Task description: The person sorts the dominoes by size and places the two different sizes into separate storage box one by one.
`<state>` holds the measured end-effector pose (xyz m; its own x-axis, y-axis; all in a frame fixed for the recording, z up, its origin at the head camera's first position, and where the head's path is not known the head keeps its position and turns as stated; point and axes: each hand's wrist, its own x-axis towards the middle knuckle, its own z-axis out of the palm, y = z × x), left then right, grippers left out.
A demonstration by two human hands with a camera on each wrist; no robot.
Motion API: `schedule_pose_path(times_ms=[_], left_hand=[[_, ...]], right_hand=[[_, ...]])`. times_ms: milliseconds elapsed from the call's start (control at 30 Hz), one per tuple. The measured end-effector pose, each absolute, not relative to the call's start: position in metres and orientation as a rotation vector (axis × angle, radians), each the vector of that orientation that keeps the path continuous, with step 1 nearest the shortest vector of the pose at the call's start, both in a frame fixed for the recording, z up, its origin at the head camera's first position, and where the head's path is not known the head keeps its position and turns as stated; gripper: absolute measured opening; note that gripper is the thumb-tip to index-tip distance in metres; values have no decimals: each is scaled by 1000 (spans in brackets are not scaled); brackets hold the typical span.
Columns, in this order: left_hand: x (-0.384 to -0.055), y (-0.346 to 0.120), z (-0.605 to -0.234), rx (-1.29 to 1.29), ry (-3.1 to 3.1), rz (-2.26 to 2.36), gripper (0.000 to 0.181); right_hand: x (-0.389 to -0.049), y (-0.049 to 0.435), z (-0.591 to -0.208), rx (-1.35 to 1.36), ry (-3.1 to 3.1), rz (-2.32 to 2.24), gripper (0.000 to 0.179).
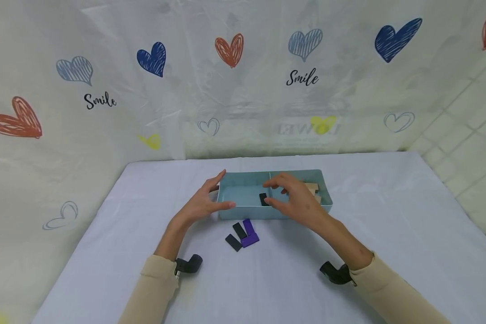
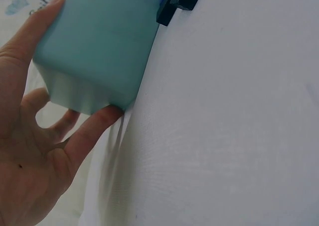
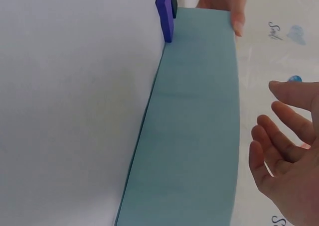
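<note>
A long pale teal box point(image 1: 247, 213) with a divider stands on the white-covered table. My left hand point(image 1: 200, 202) grips its left end, thumb at the front rim and fingers spread round the end wall. Above the box, near the divider, my right hand point(image 1: 295, 198) has its fingers loosely bent, with nothing between them in the right wrist view. A small black block point(image 1: 263, 199) shows inside the left compartment, just beside the right thumb tip. Light wooden pieces point(image 1: 312, 186) lie in the right compartment, partly hidden by the right hand.
Before the box lie two black blocks point(image 1: 233, 242) and two purple blocks point(image 1: 249, 240), close together. A white backdrop point(image 1: 259, 99) printed with hearts hangs behind the table. Each wrist carries a black camera mount point(image 1: 189, 264).
</note>
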<state>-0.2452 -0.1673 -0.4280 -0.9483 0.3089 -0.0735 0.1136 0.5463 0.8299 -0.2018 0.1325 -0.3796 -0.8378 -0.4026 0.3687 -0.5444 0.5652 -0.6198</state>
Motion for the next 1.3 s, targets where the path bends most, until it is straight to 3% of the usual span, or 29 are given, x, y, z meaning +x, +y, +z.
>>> schedule_pose_path(times_ms=[533,1300], left_hand=[[-243,-167,-425,346,2558,1373,109],[-244,-167,-429,360,2556,1377,107]], right_hand=[[-176,128,-381,981,-2571,1204,34],[-164,125,-393,1096,-2726,1223,30]])
